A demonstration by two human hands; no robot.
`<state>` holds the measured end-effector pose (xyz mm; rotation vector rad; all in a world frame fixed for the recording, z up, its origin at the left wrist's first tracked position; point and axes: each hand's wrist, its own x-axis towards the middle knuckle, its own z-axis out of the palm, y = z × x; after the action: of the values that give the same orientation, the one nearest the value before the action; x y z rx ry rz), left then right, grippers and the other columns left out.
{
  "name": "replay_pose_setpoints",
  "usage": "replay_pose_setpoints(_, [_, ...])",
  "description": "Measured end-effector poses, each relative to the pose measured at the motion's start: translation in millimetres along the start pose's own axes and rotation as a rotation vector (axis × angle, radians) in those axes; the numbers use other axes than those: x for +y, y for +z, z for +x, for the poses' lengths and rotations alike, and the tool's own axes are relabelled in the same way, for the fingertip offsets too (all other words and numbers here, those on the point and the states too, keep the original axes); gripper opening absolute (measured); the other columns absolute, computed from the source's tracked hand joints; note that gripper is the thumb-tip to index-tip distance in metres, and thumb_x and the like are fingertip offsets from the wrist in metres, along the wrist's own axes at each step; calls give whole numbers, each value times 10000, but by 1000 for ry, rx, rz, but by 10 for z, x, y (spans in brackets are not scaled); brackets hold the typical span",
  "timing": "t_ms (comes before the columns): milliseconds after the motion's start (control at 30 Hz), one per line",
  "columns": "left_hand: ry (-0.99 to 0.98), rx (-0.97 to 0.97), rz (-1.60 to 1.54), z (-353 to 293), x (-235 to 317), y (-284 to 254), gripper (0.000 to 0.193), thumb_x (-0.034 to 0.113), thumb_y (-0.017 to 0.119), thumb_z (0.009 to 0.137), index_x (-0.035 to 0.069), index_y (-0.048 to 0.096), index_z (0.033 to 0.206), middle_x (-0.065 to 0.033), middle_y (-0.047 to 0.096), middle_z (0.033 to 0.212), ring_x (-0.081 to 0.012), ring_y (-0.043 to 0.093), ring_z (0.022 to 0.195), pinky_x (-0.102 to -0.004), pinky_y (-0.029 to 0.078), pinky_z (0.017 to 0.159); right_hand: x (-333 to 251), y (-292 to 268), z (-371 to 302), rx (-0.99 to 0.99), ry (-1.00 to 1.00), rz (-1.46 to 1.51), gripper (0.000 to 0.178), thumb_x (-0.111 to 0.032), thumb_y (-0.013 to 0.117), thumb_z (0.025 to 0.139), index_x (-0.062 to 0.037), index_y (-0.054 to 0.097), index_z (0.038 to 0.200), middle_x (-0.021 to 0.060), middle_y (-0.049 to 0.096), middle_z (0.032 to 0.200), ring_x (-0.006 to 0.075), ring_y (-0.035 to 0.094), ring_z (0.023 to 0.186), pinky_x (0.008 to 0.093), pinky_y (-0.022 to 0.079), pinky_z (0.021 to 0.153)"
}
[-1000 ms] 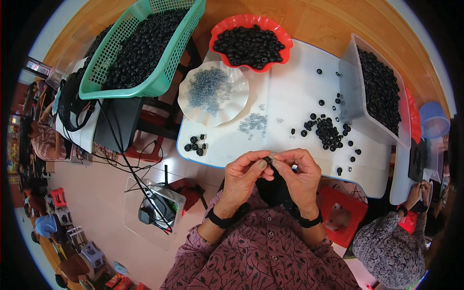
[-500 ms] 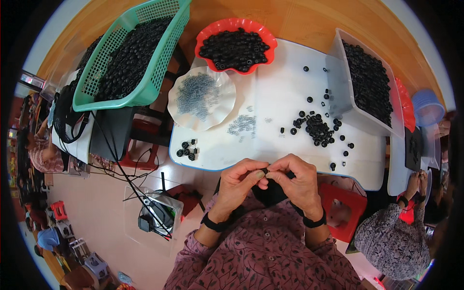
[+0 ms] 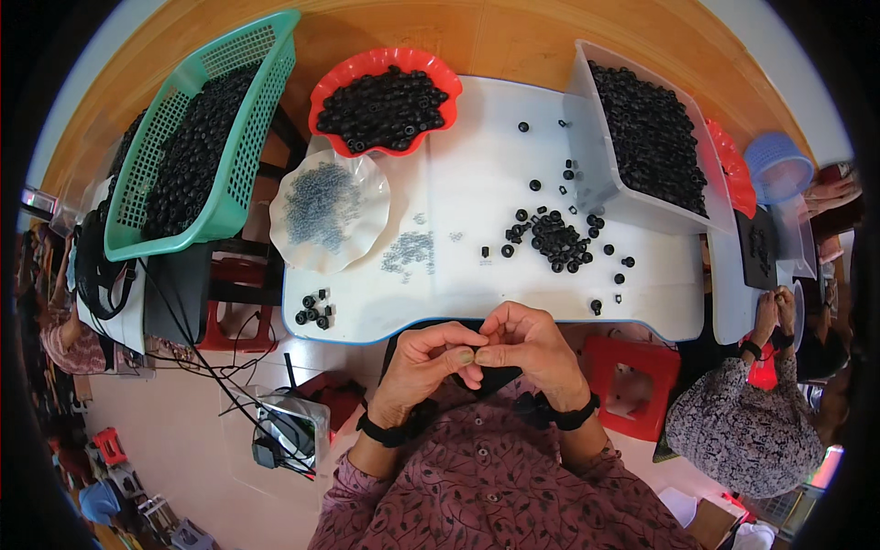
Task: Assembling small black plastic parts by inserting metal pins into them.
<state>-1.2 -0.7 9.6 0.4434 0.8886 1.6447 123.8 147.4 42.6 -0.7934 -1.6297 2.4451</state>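
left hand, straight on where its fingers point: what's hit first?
Likely the right hand, directly ahead of the left hand; they look touching or nearly so, though depth is unclear.

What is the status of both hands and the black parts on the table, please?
Left hand, right hand: pinched close together, anything held hidden. Black parts: cluster ahead-right of hands, small group to the left. No obstruction seen at hands.

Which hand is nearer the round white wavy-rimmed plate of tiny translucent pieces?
Left. The left hand is on the person's side of the plate and to its right; the right hand is just right of the left, so farther from the plate.
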Motion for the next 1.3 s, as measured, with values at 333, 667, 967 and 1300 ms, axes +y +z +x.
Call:
replay_pose_setpoints(333, [43,-13,-217,149,-129,6,185,34,588,921,-30,604,1094,-107,648,916,-159,659,756,-294,587,650,-48,-20,8,56,-26,105,142,-33,703,829,2,607,928,24,617,804,75,563,696,200,459,645])
replay_pose_setpoints(667, [-5,90,-203,223,-119,37,162,18,578,921,-30,606,1072,-125,654,934,-139,646,732,-281,565,633,-55,-287,358,645,-555,-881,69,-8,613,857,2,634,922,109,570,816,192,582,665,292,454,583])
replay_pose_setpoints(967, [1,111,-164,250,-131,-16,174,26,577,925,-26,604,1089,-124,654,942,-142,648,739,-284,570,646,15,-372,693,729,-581,-1246,163,-31,641,813,-67,633,971,121,527,912,328,595,719,420,476,617])
replay_pose_setpoints(1300, [4,103,-155,283,-135,-42,183,30,573,929,-29,599,1100,-129,652,957,-144,646,751,-288,568,653,-21,-397,699,718,-460,-1255,146,-95,672,809,-78,622,946,118,520,917,341,604,733,438,484,638])
